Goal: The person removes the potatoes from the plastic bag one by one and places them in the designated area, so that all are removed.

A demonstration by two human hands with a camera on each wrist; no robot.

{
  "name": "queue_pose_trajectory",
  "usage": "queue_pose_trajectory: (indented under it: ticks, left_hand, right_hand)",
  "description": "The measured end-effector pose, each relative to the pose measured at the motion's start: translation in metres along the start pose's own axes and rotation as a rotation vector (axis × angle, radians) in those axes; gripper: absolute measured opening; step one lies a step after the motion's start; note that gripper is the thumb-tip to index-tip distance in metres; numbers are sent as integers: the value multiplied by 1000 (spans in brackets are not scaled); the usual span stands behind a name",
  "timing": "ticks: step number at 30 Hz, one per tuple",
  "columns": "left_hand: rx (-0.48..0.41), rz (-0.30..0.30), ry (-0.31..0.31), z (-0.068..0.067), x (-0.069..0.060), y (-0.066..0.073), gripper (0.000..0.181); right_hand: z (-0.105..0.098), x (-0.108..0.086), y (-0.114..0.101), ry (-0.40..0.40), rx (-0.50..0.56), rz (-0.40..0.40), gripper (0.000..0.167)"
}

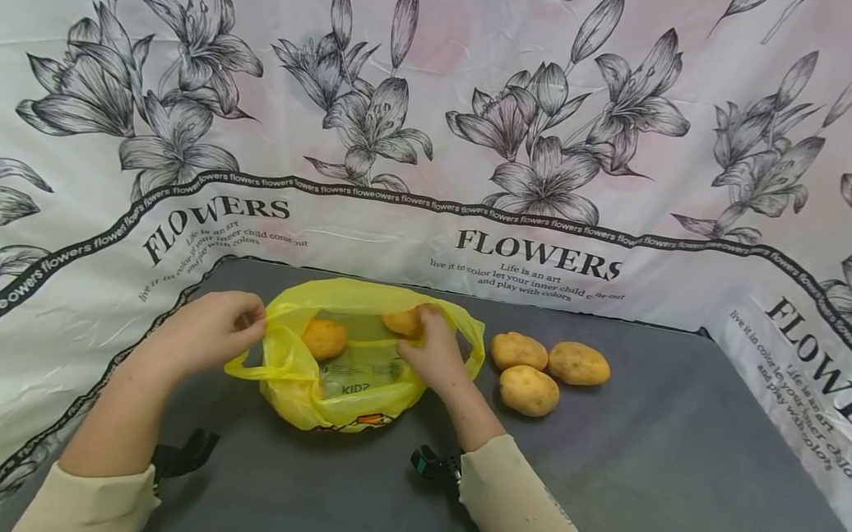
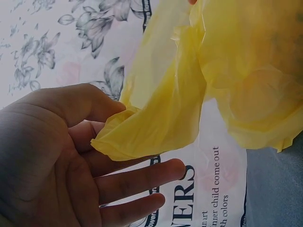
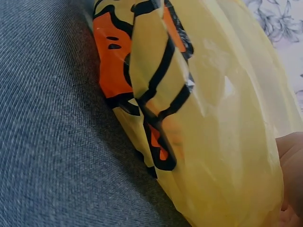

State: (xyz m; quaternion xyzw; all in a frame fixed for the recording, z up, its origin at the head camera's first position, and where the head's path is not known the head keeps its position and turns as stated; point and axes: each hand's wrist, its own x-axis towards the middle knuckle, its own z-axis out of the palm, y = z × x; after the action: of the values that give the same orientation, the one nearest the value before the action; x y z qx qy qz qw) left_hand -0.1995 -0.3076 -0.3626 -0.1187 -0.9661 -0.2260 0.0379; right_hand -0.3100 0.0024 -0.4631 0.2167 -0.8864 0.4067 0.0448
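Note:
A thin yellow plastic bag lies with its mouth spread wide on the table. My left hand pinches the bag's left edge between thumb and index finger, and the left wrist view shows the other fingers of that hand extended. Inside the opening, my right hand holds a potato near the right rim. Another potato rests in the left part of the bag. From the right wrist, the bag's printed side hides most of that hand.
Three potatoes, a left one, a right one and a front one, sit close together right of the bag. The dark grey tabletop meets a flower-printed curtain at the back and both sides.

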Motion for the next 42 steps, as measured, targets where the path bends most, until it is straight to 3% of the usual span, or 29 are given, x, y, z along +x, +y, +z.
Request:
queue_pose_trajectory:
  ticks: [6,14,22,42]
  left_hand:
    - [0,-1,3,0,1,-2,8]
    - [-1,-5,-3,2,1,-5,8]
    - [0,8,1,3,1,-7,8]
    - [-12,-12,-11,2,2,-7,9]
  right_hand:
    - [1,-1,-6,-9,-49,33,69]
    - [3,-3,-11,19,-141,55,67]
    - [-1,-1,-12,30,-165,65,49]
    - [0,-2,-14,-12,-145,110,57]
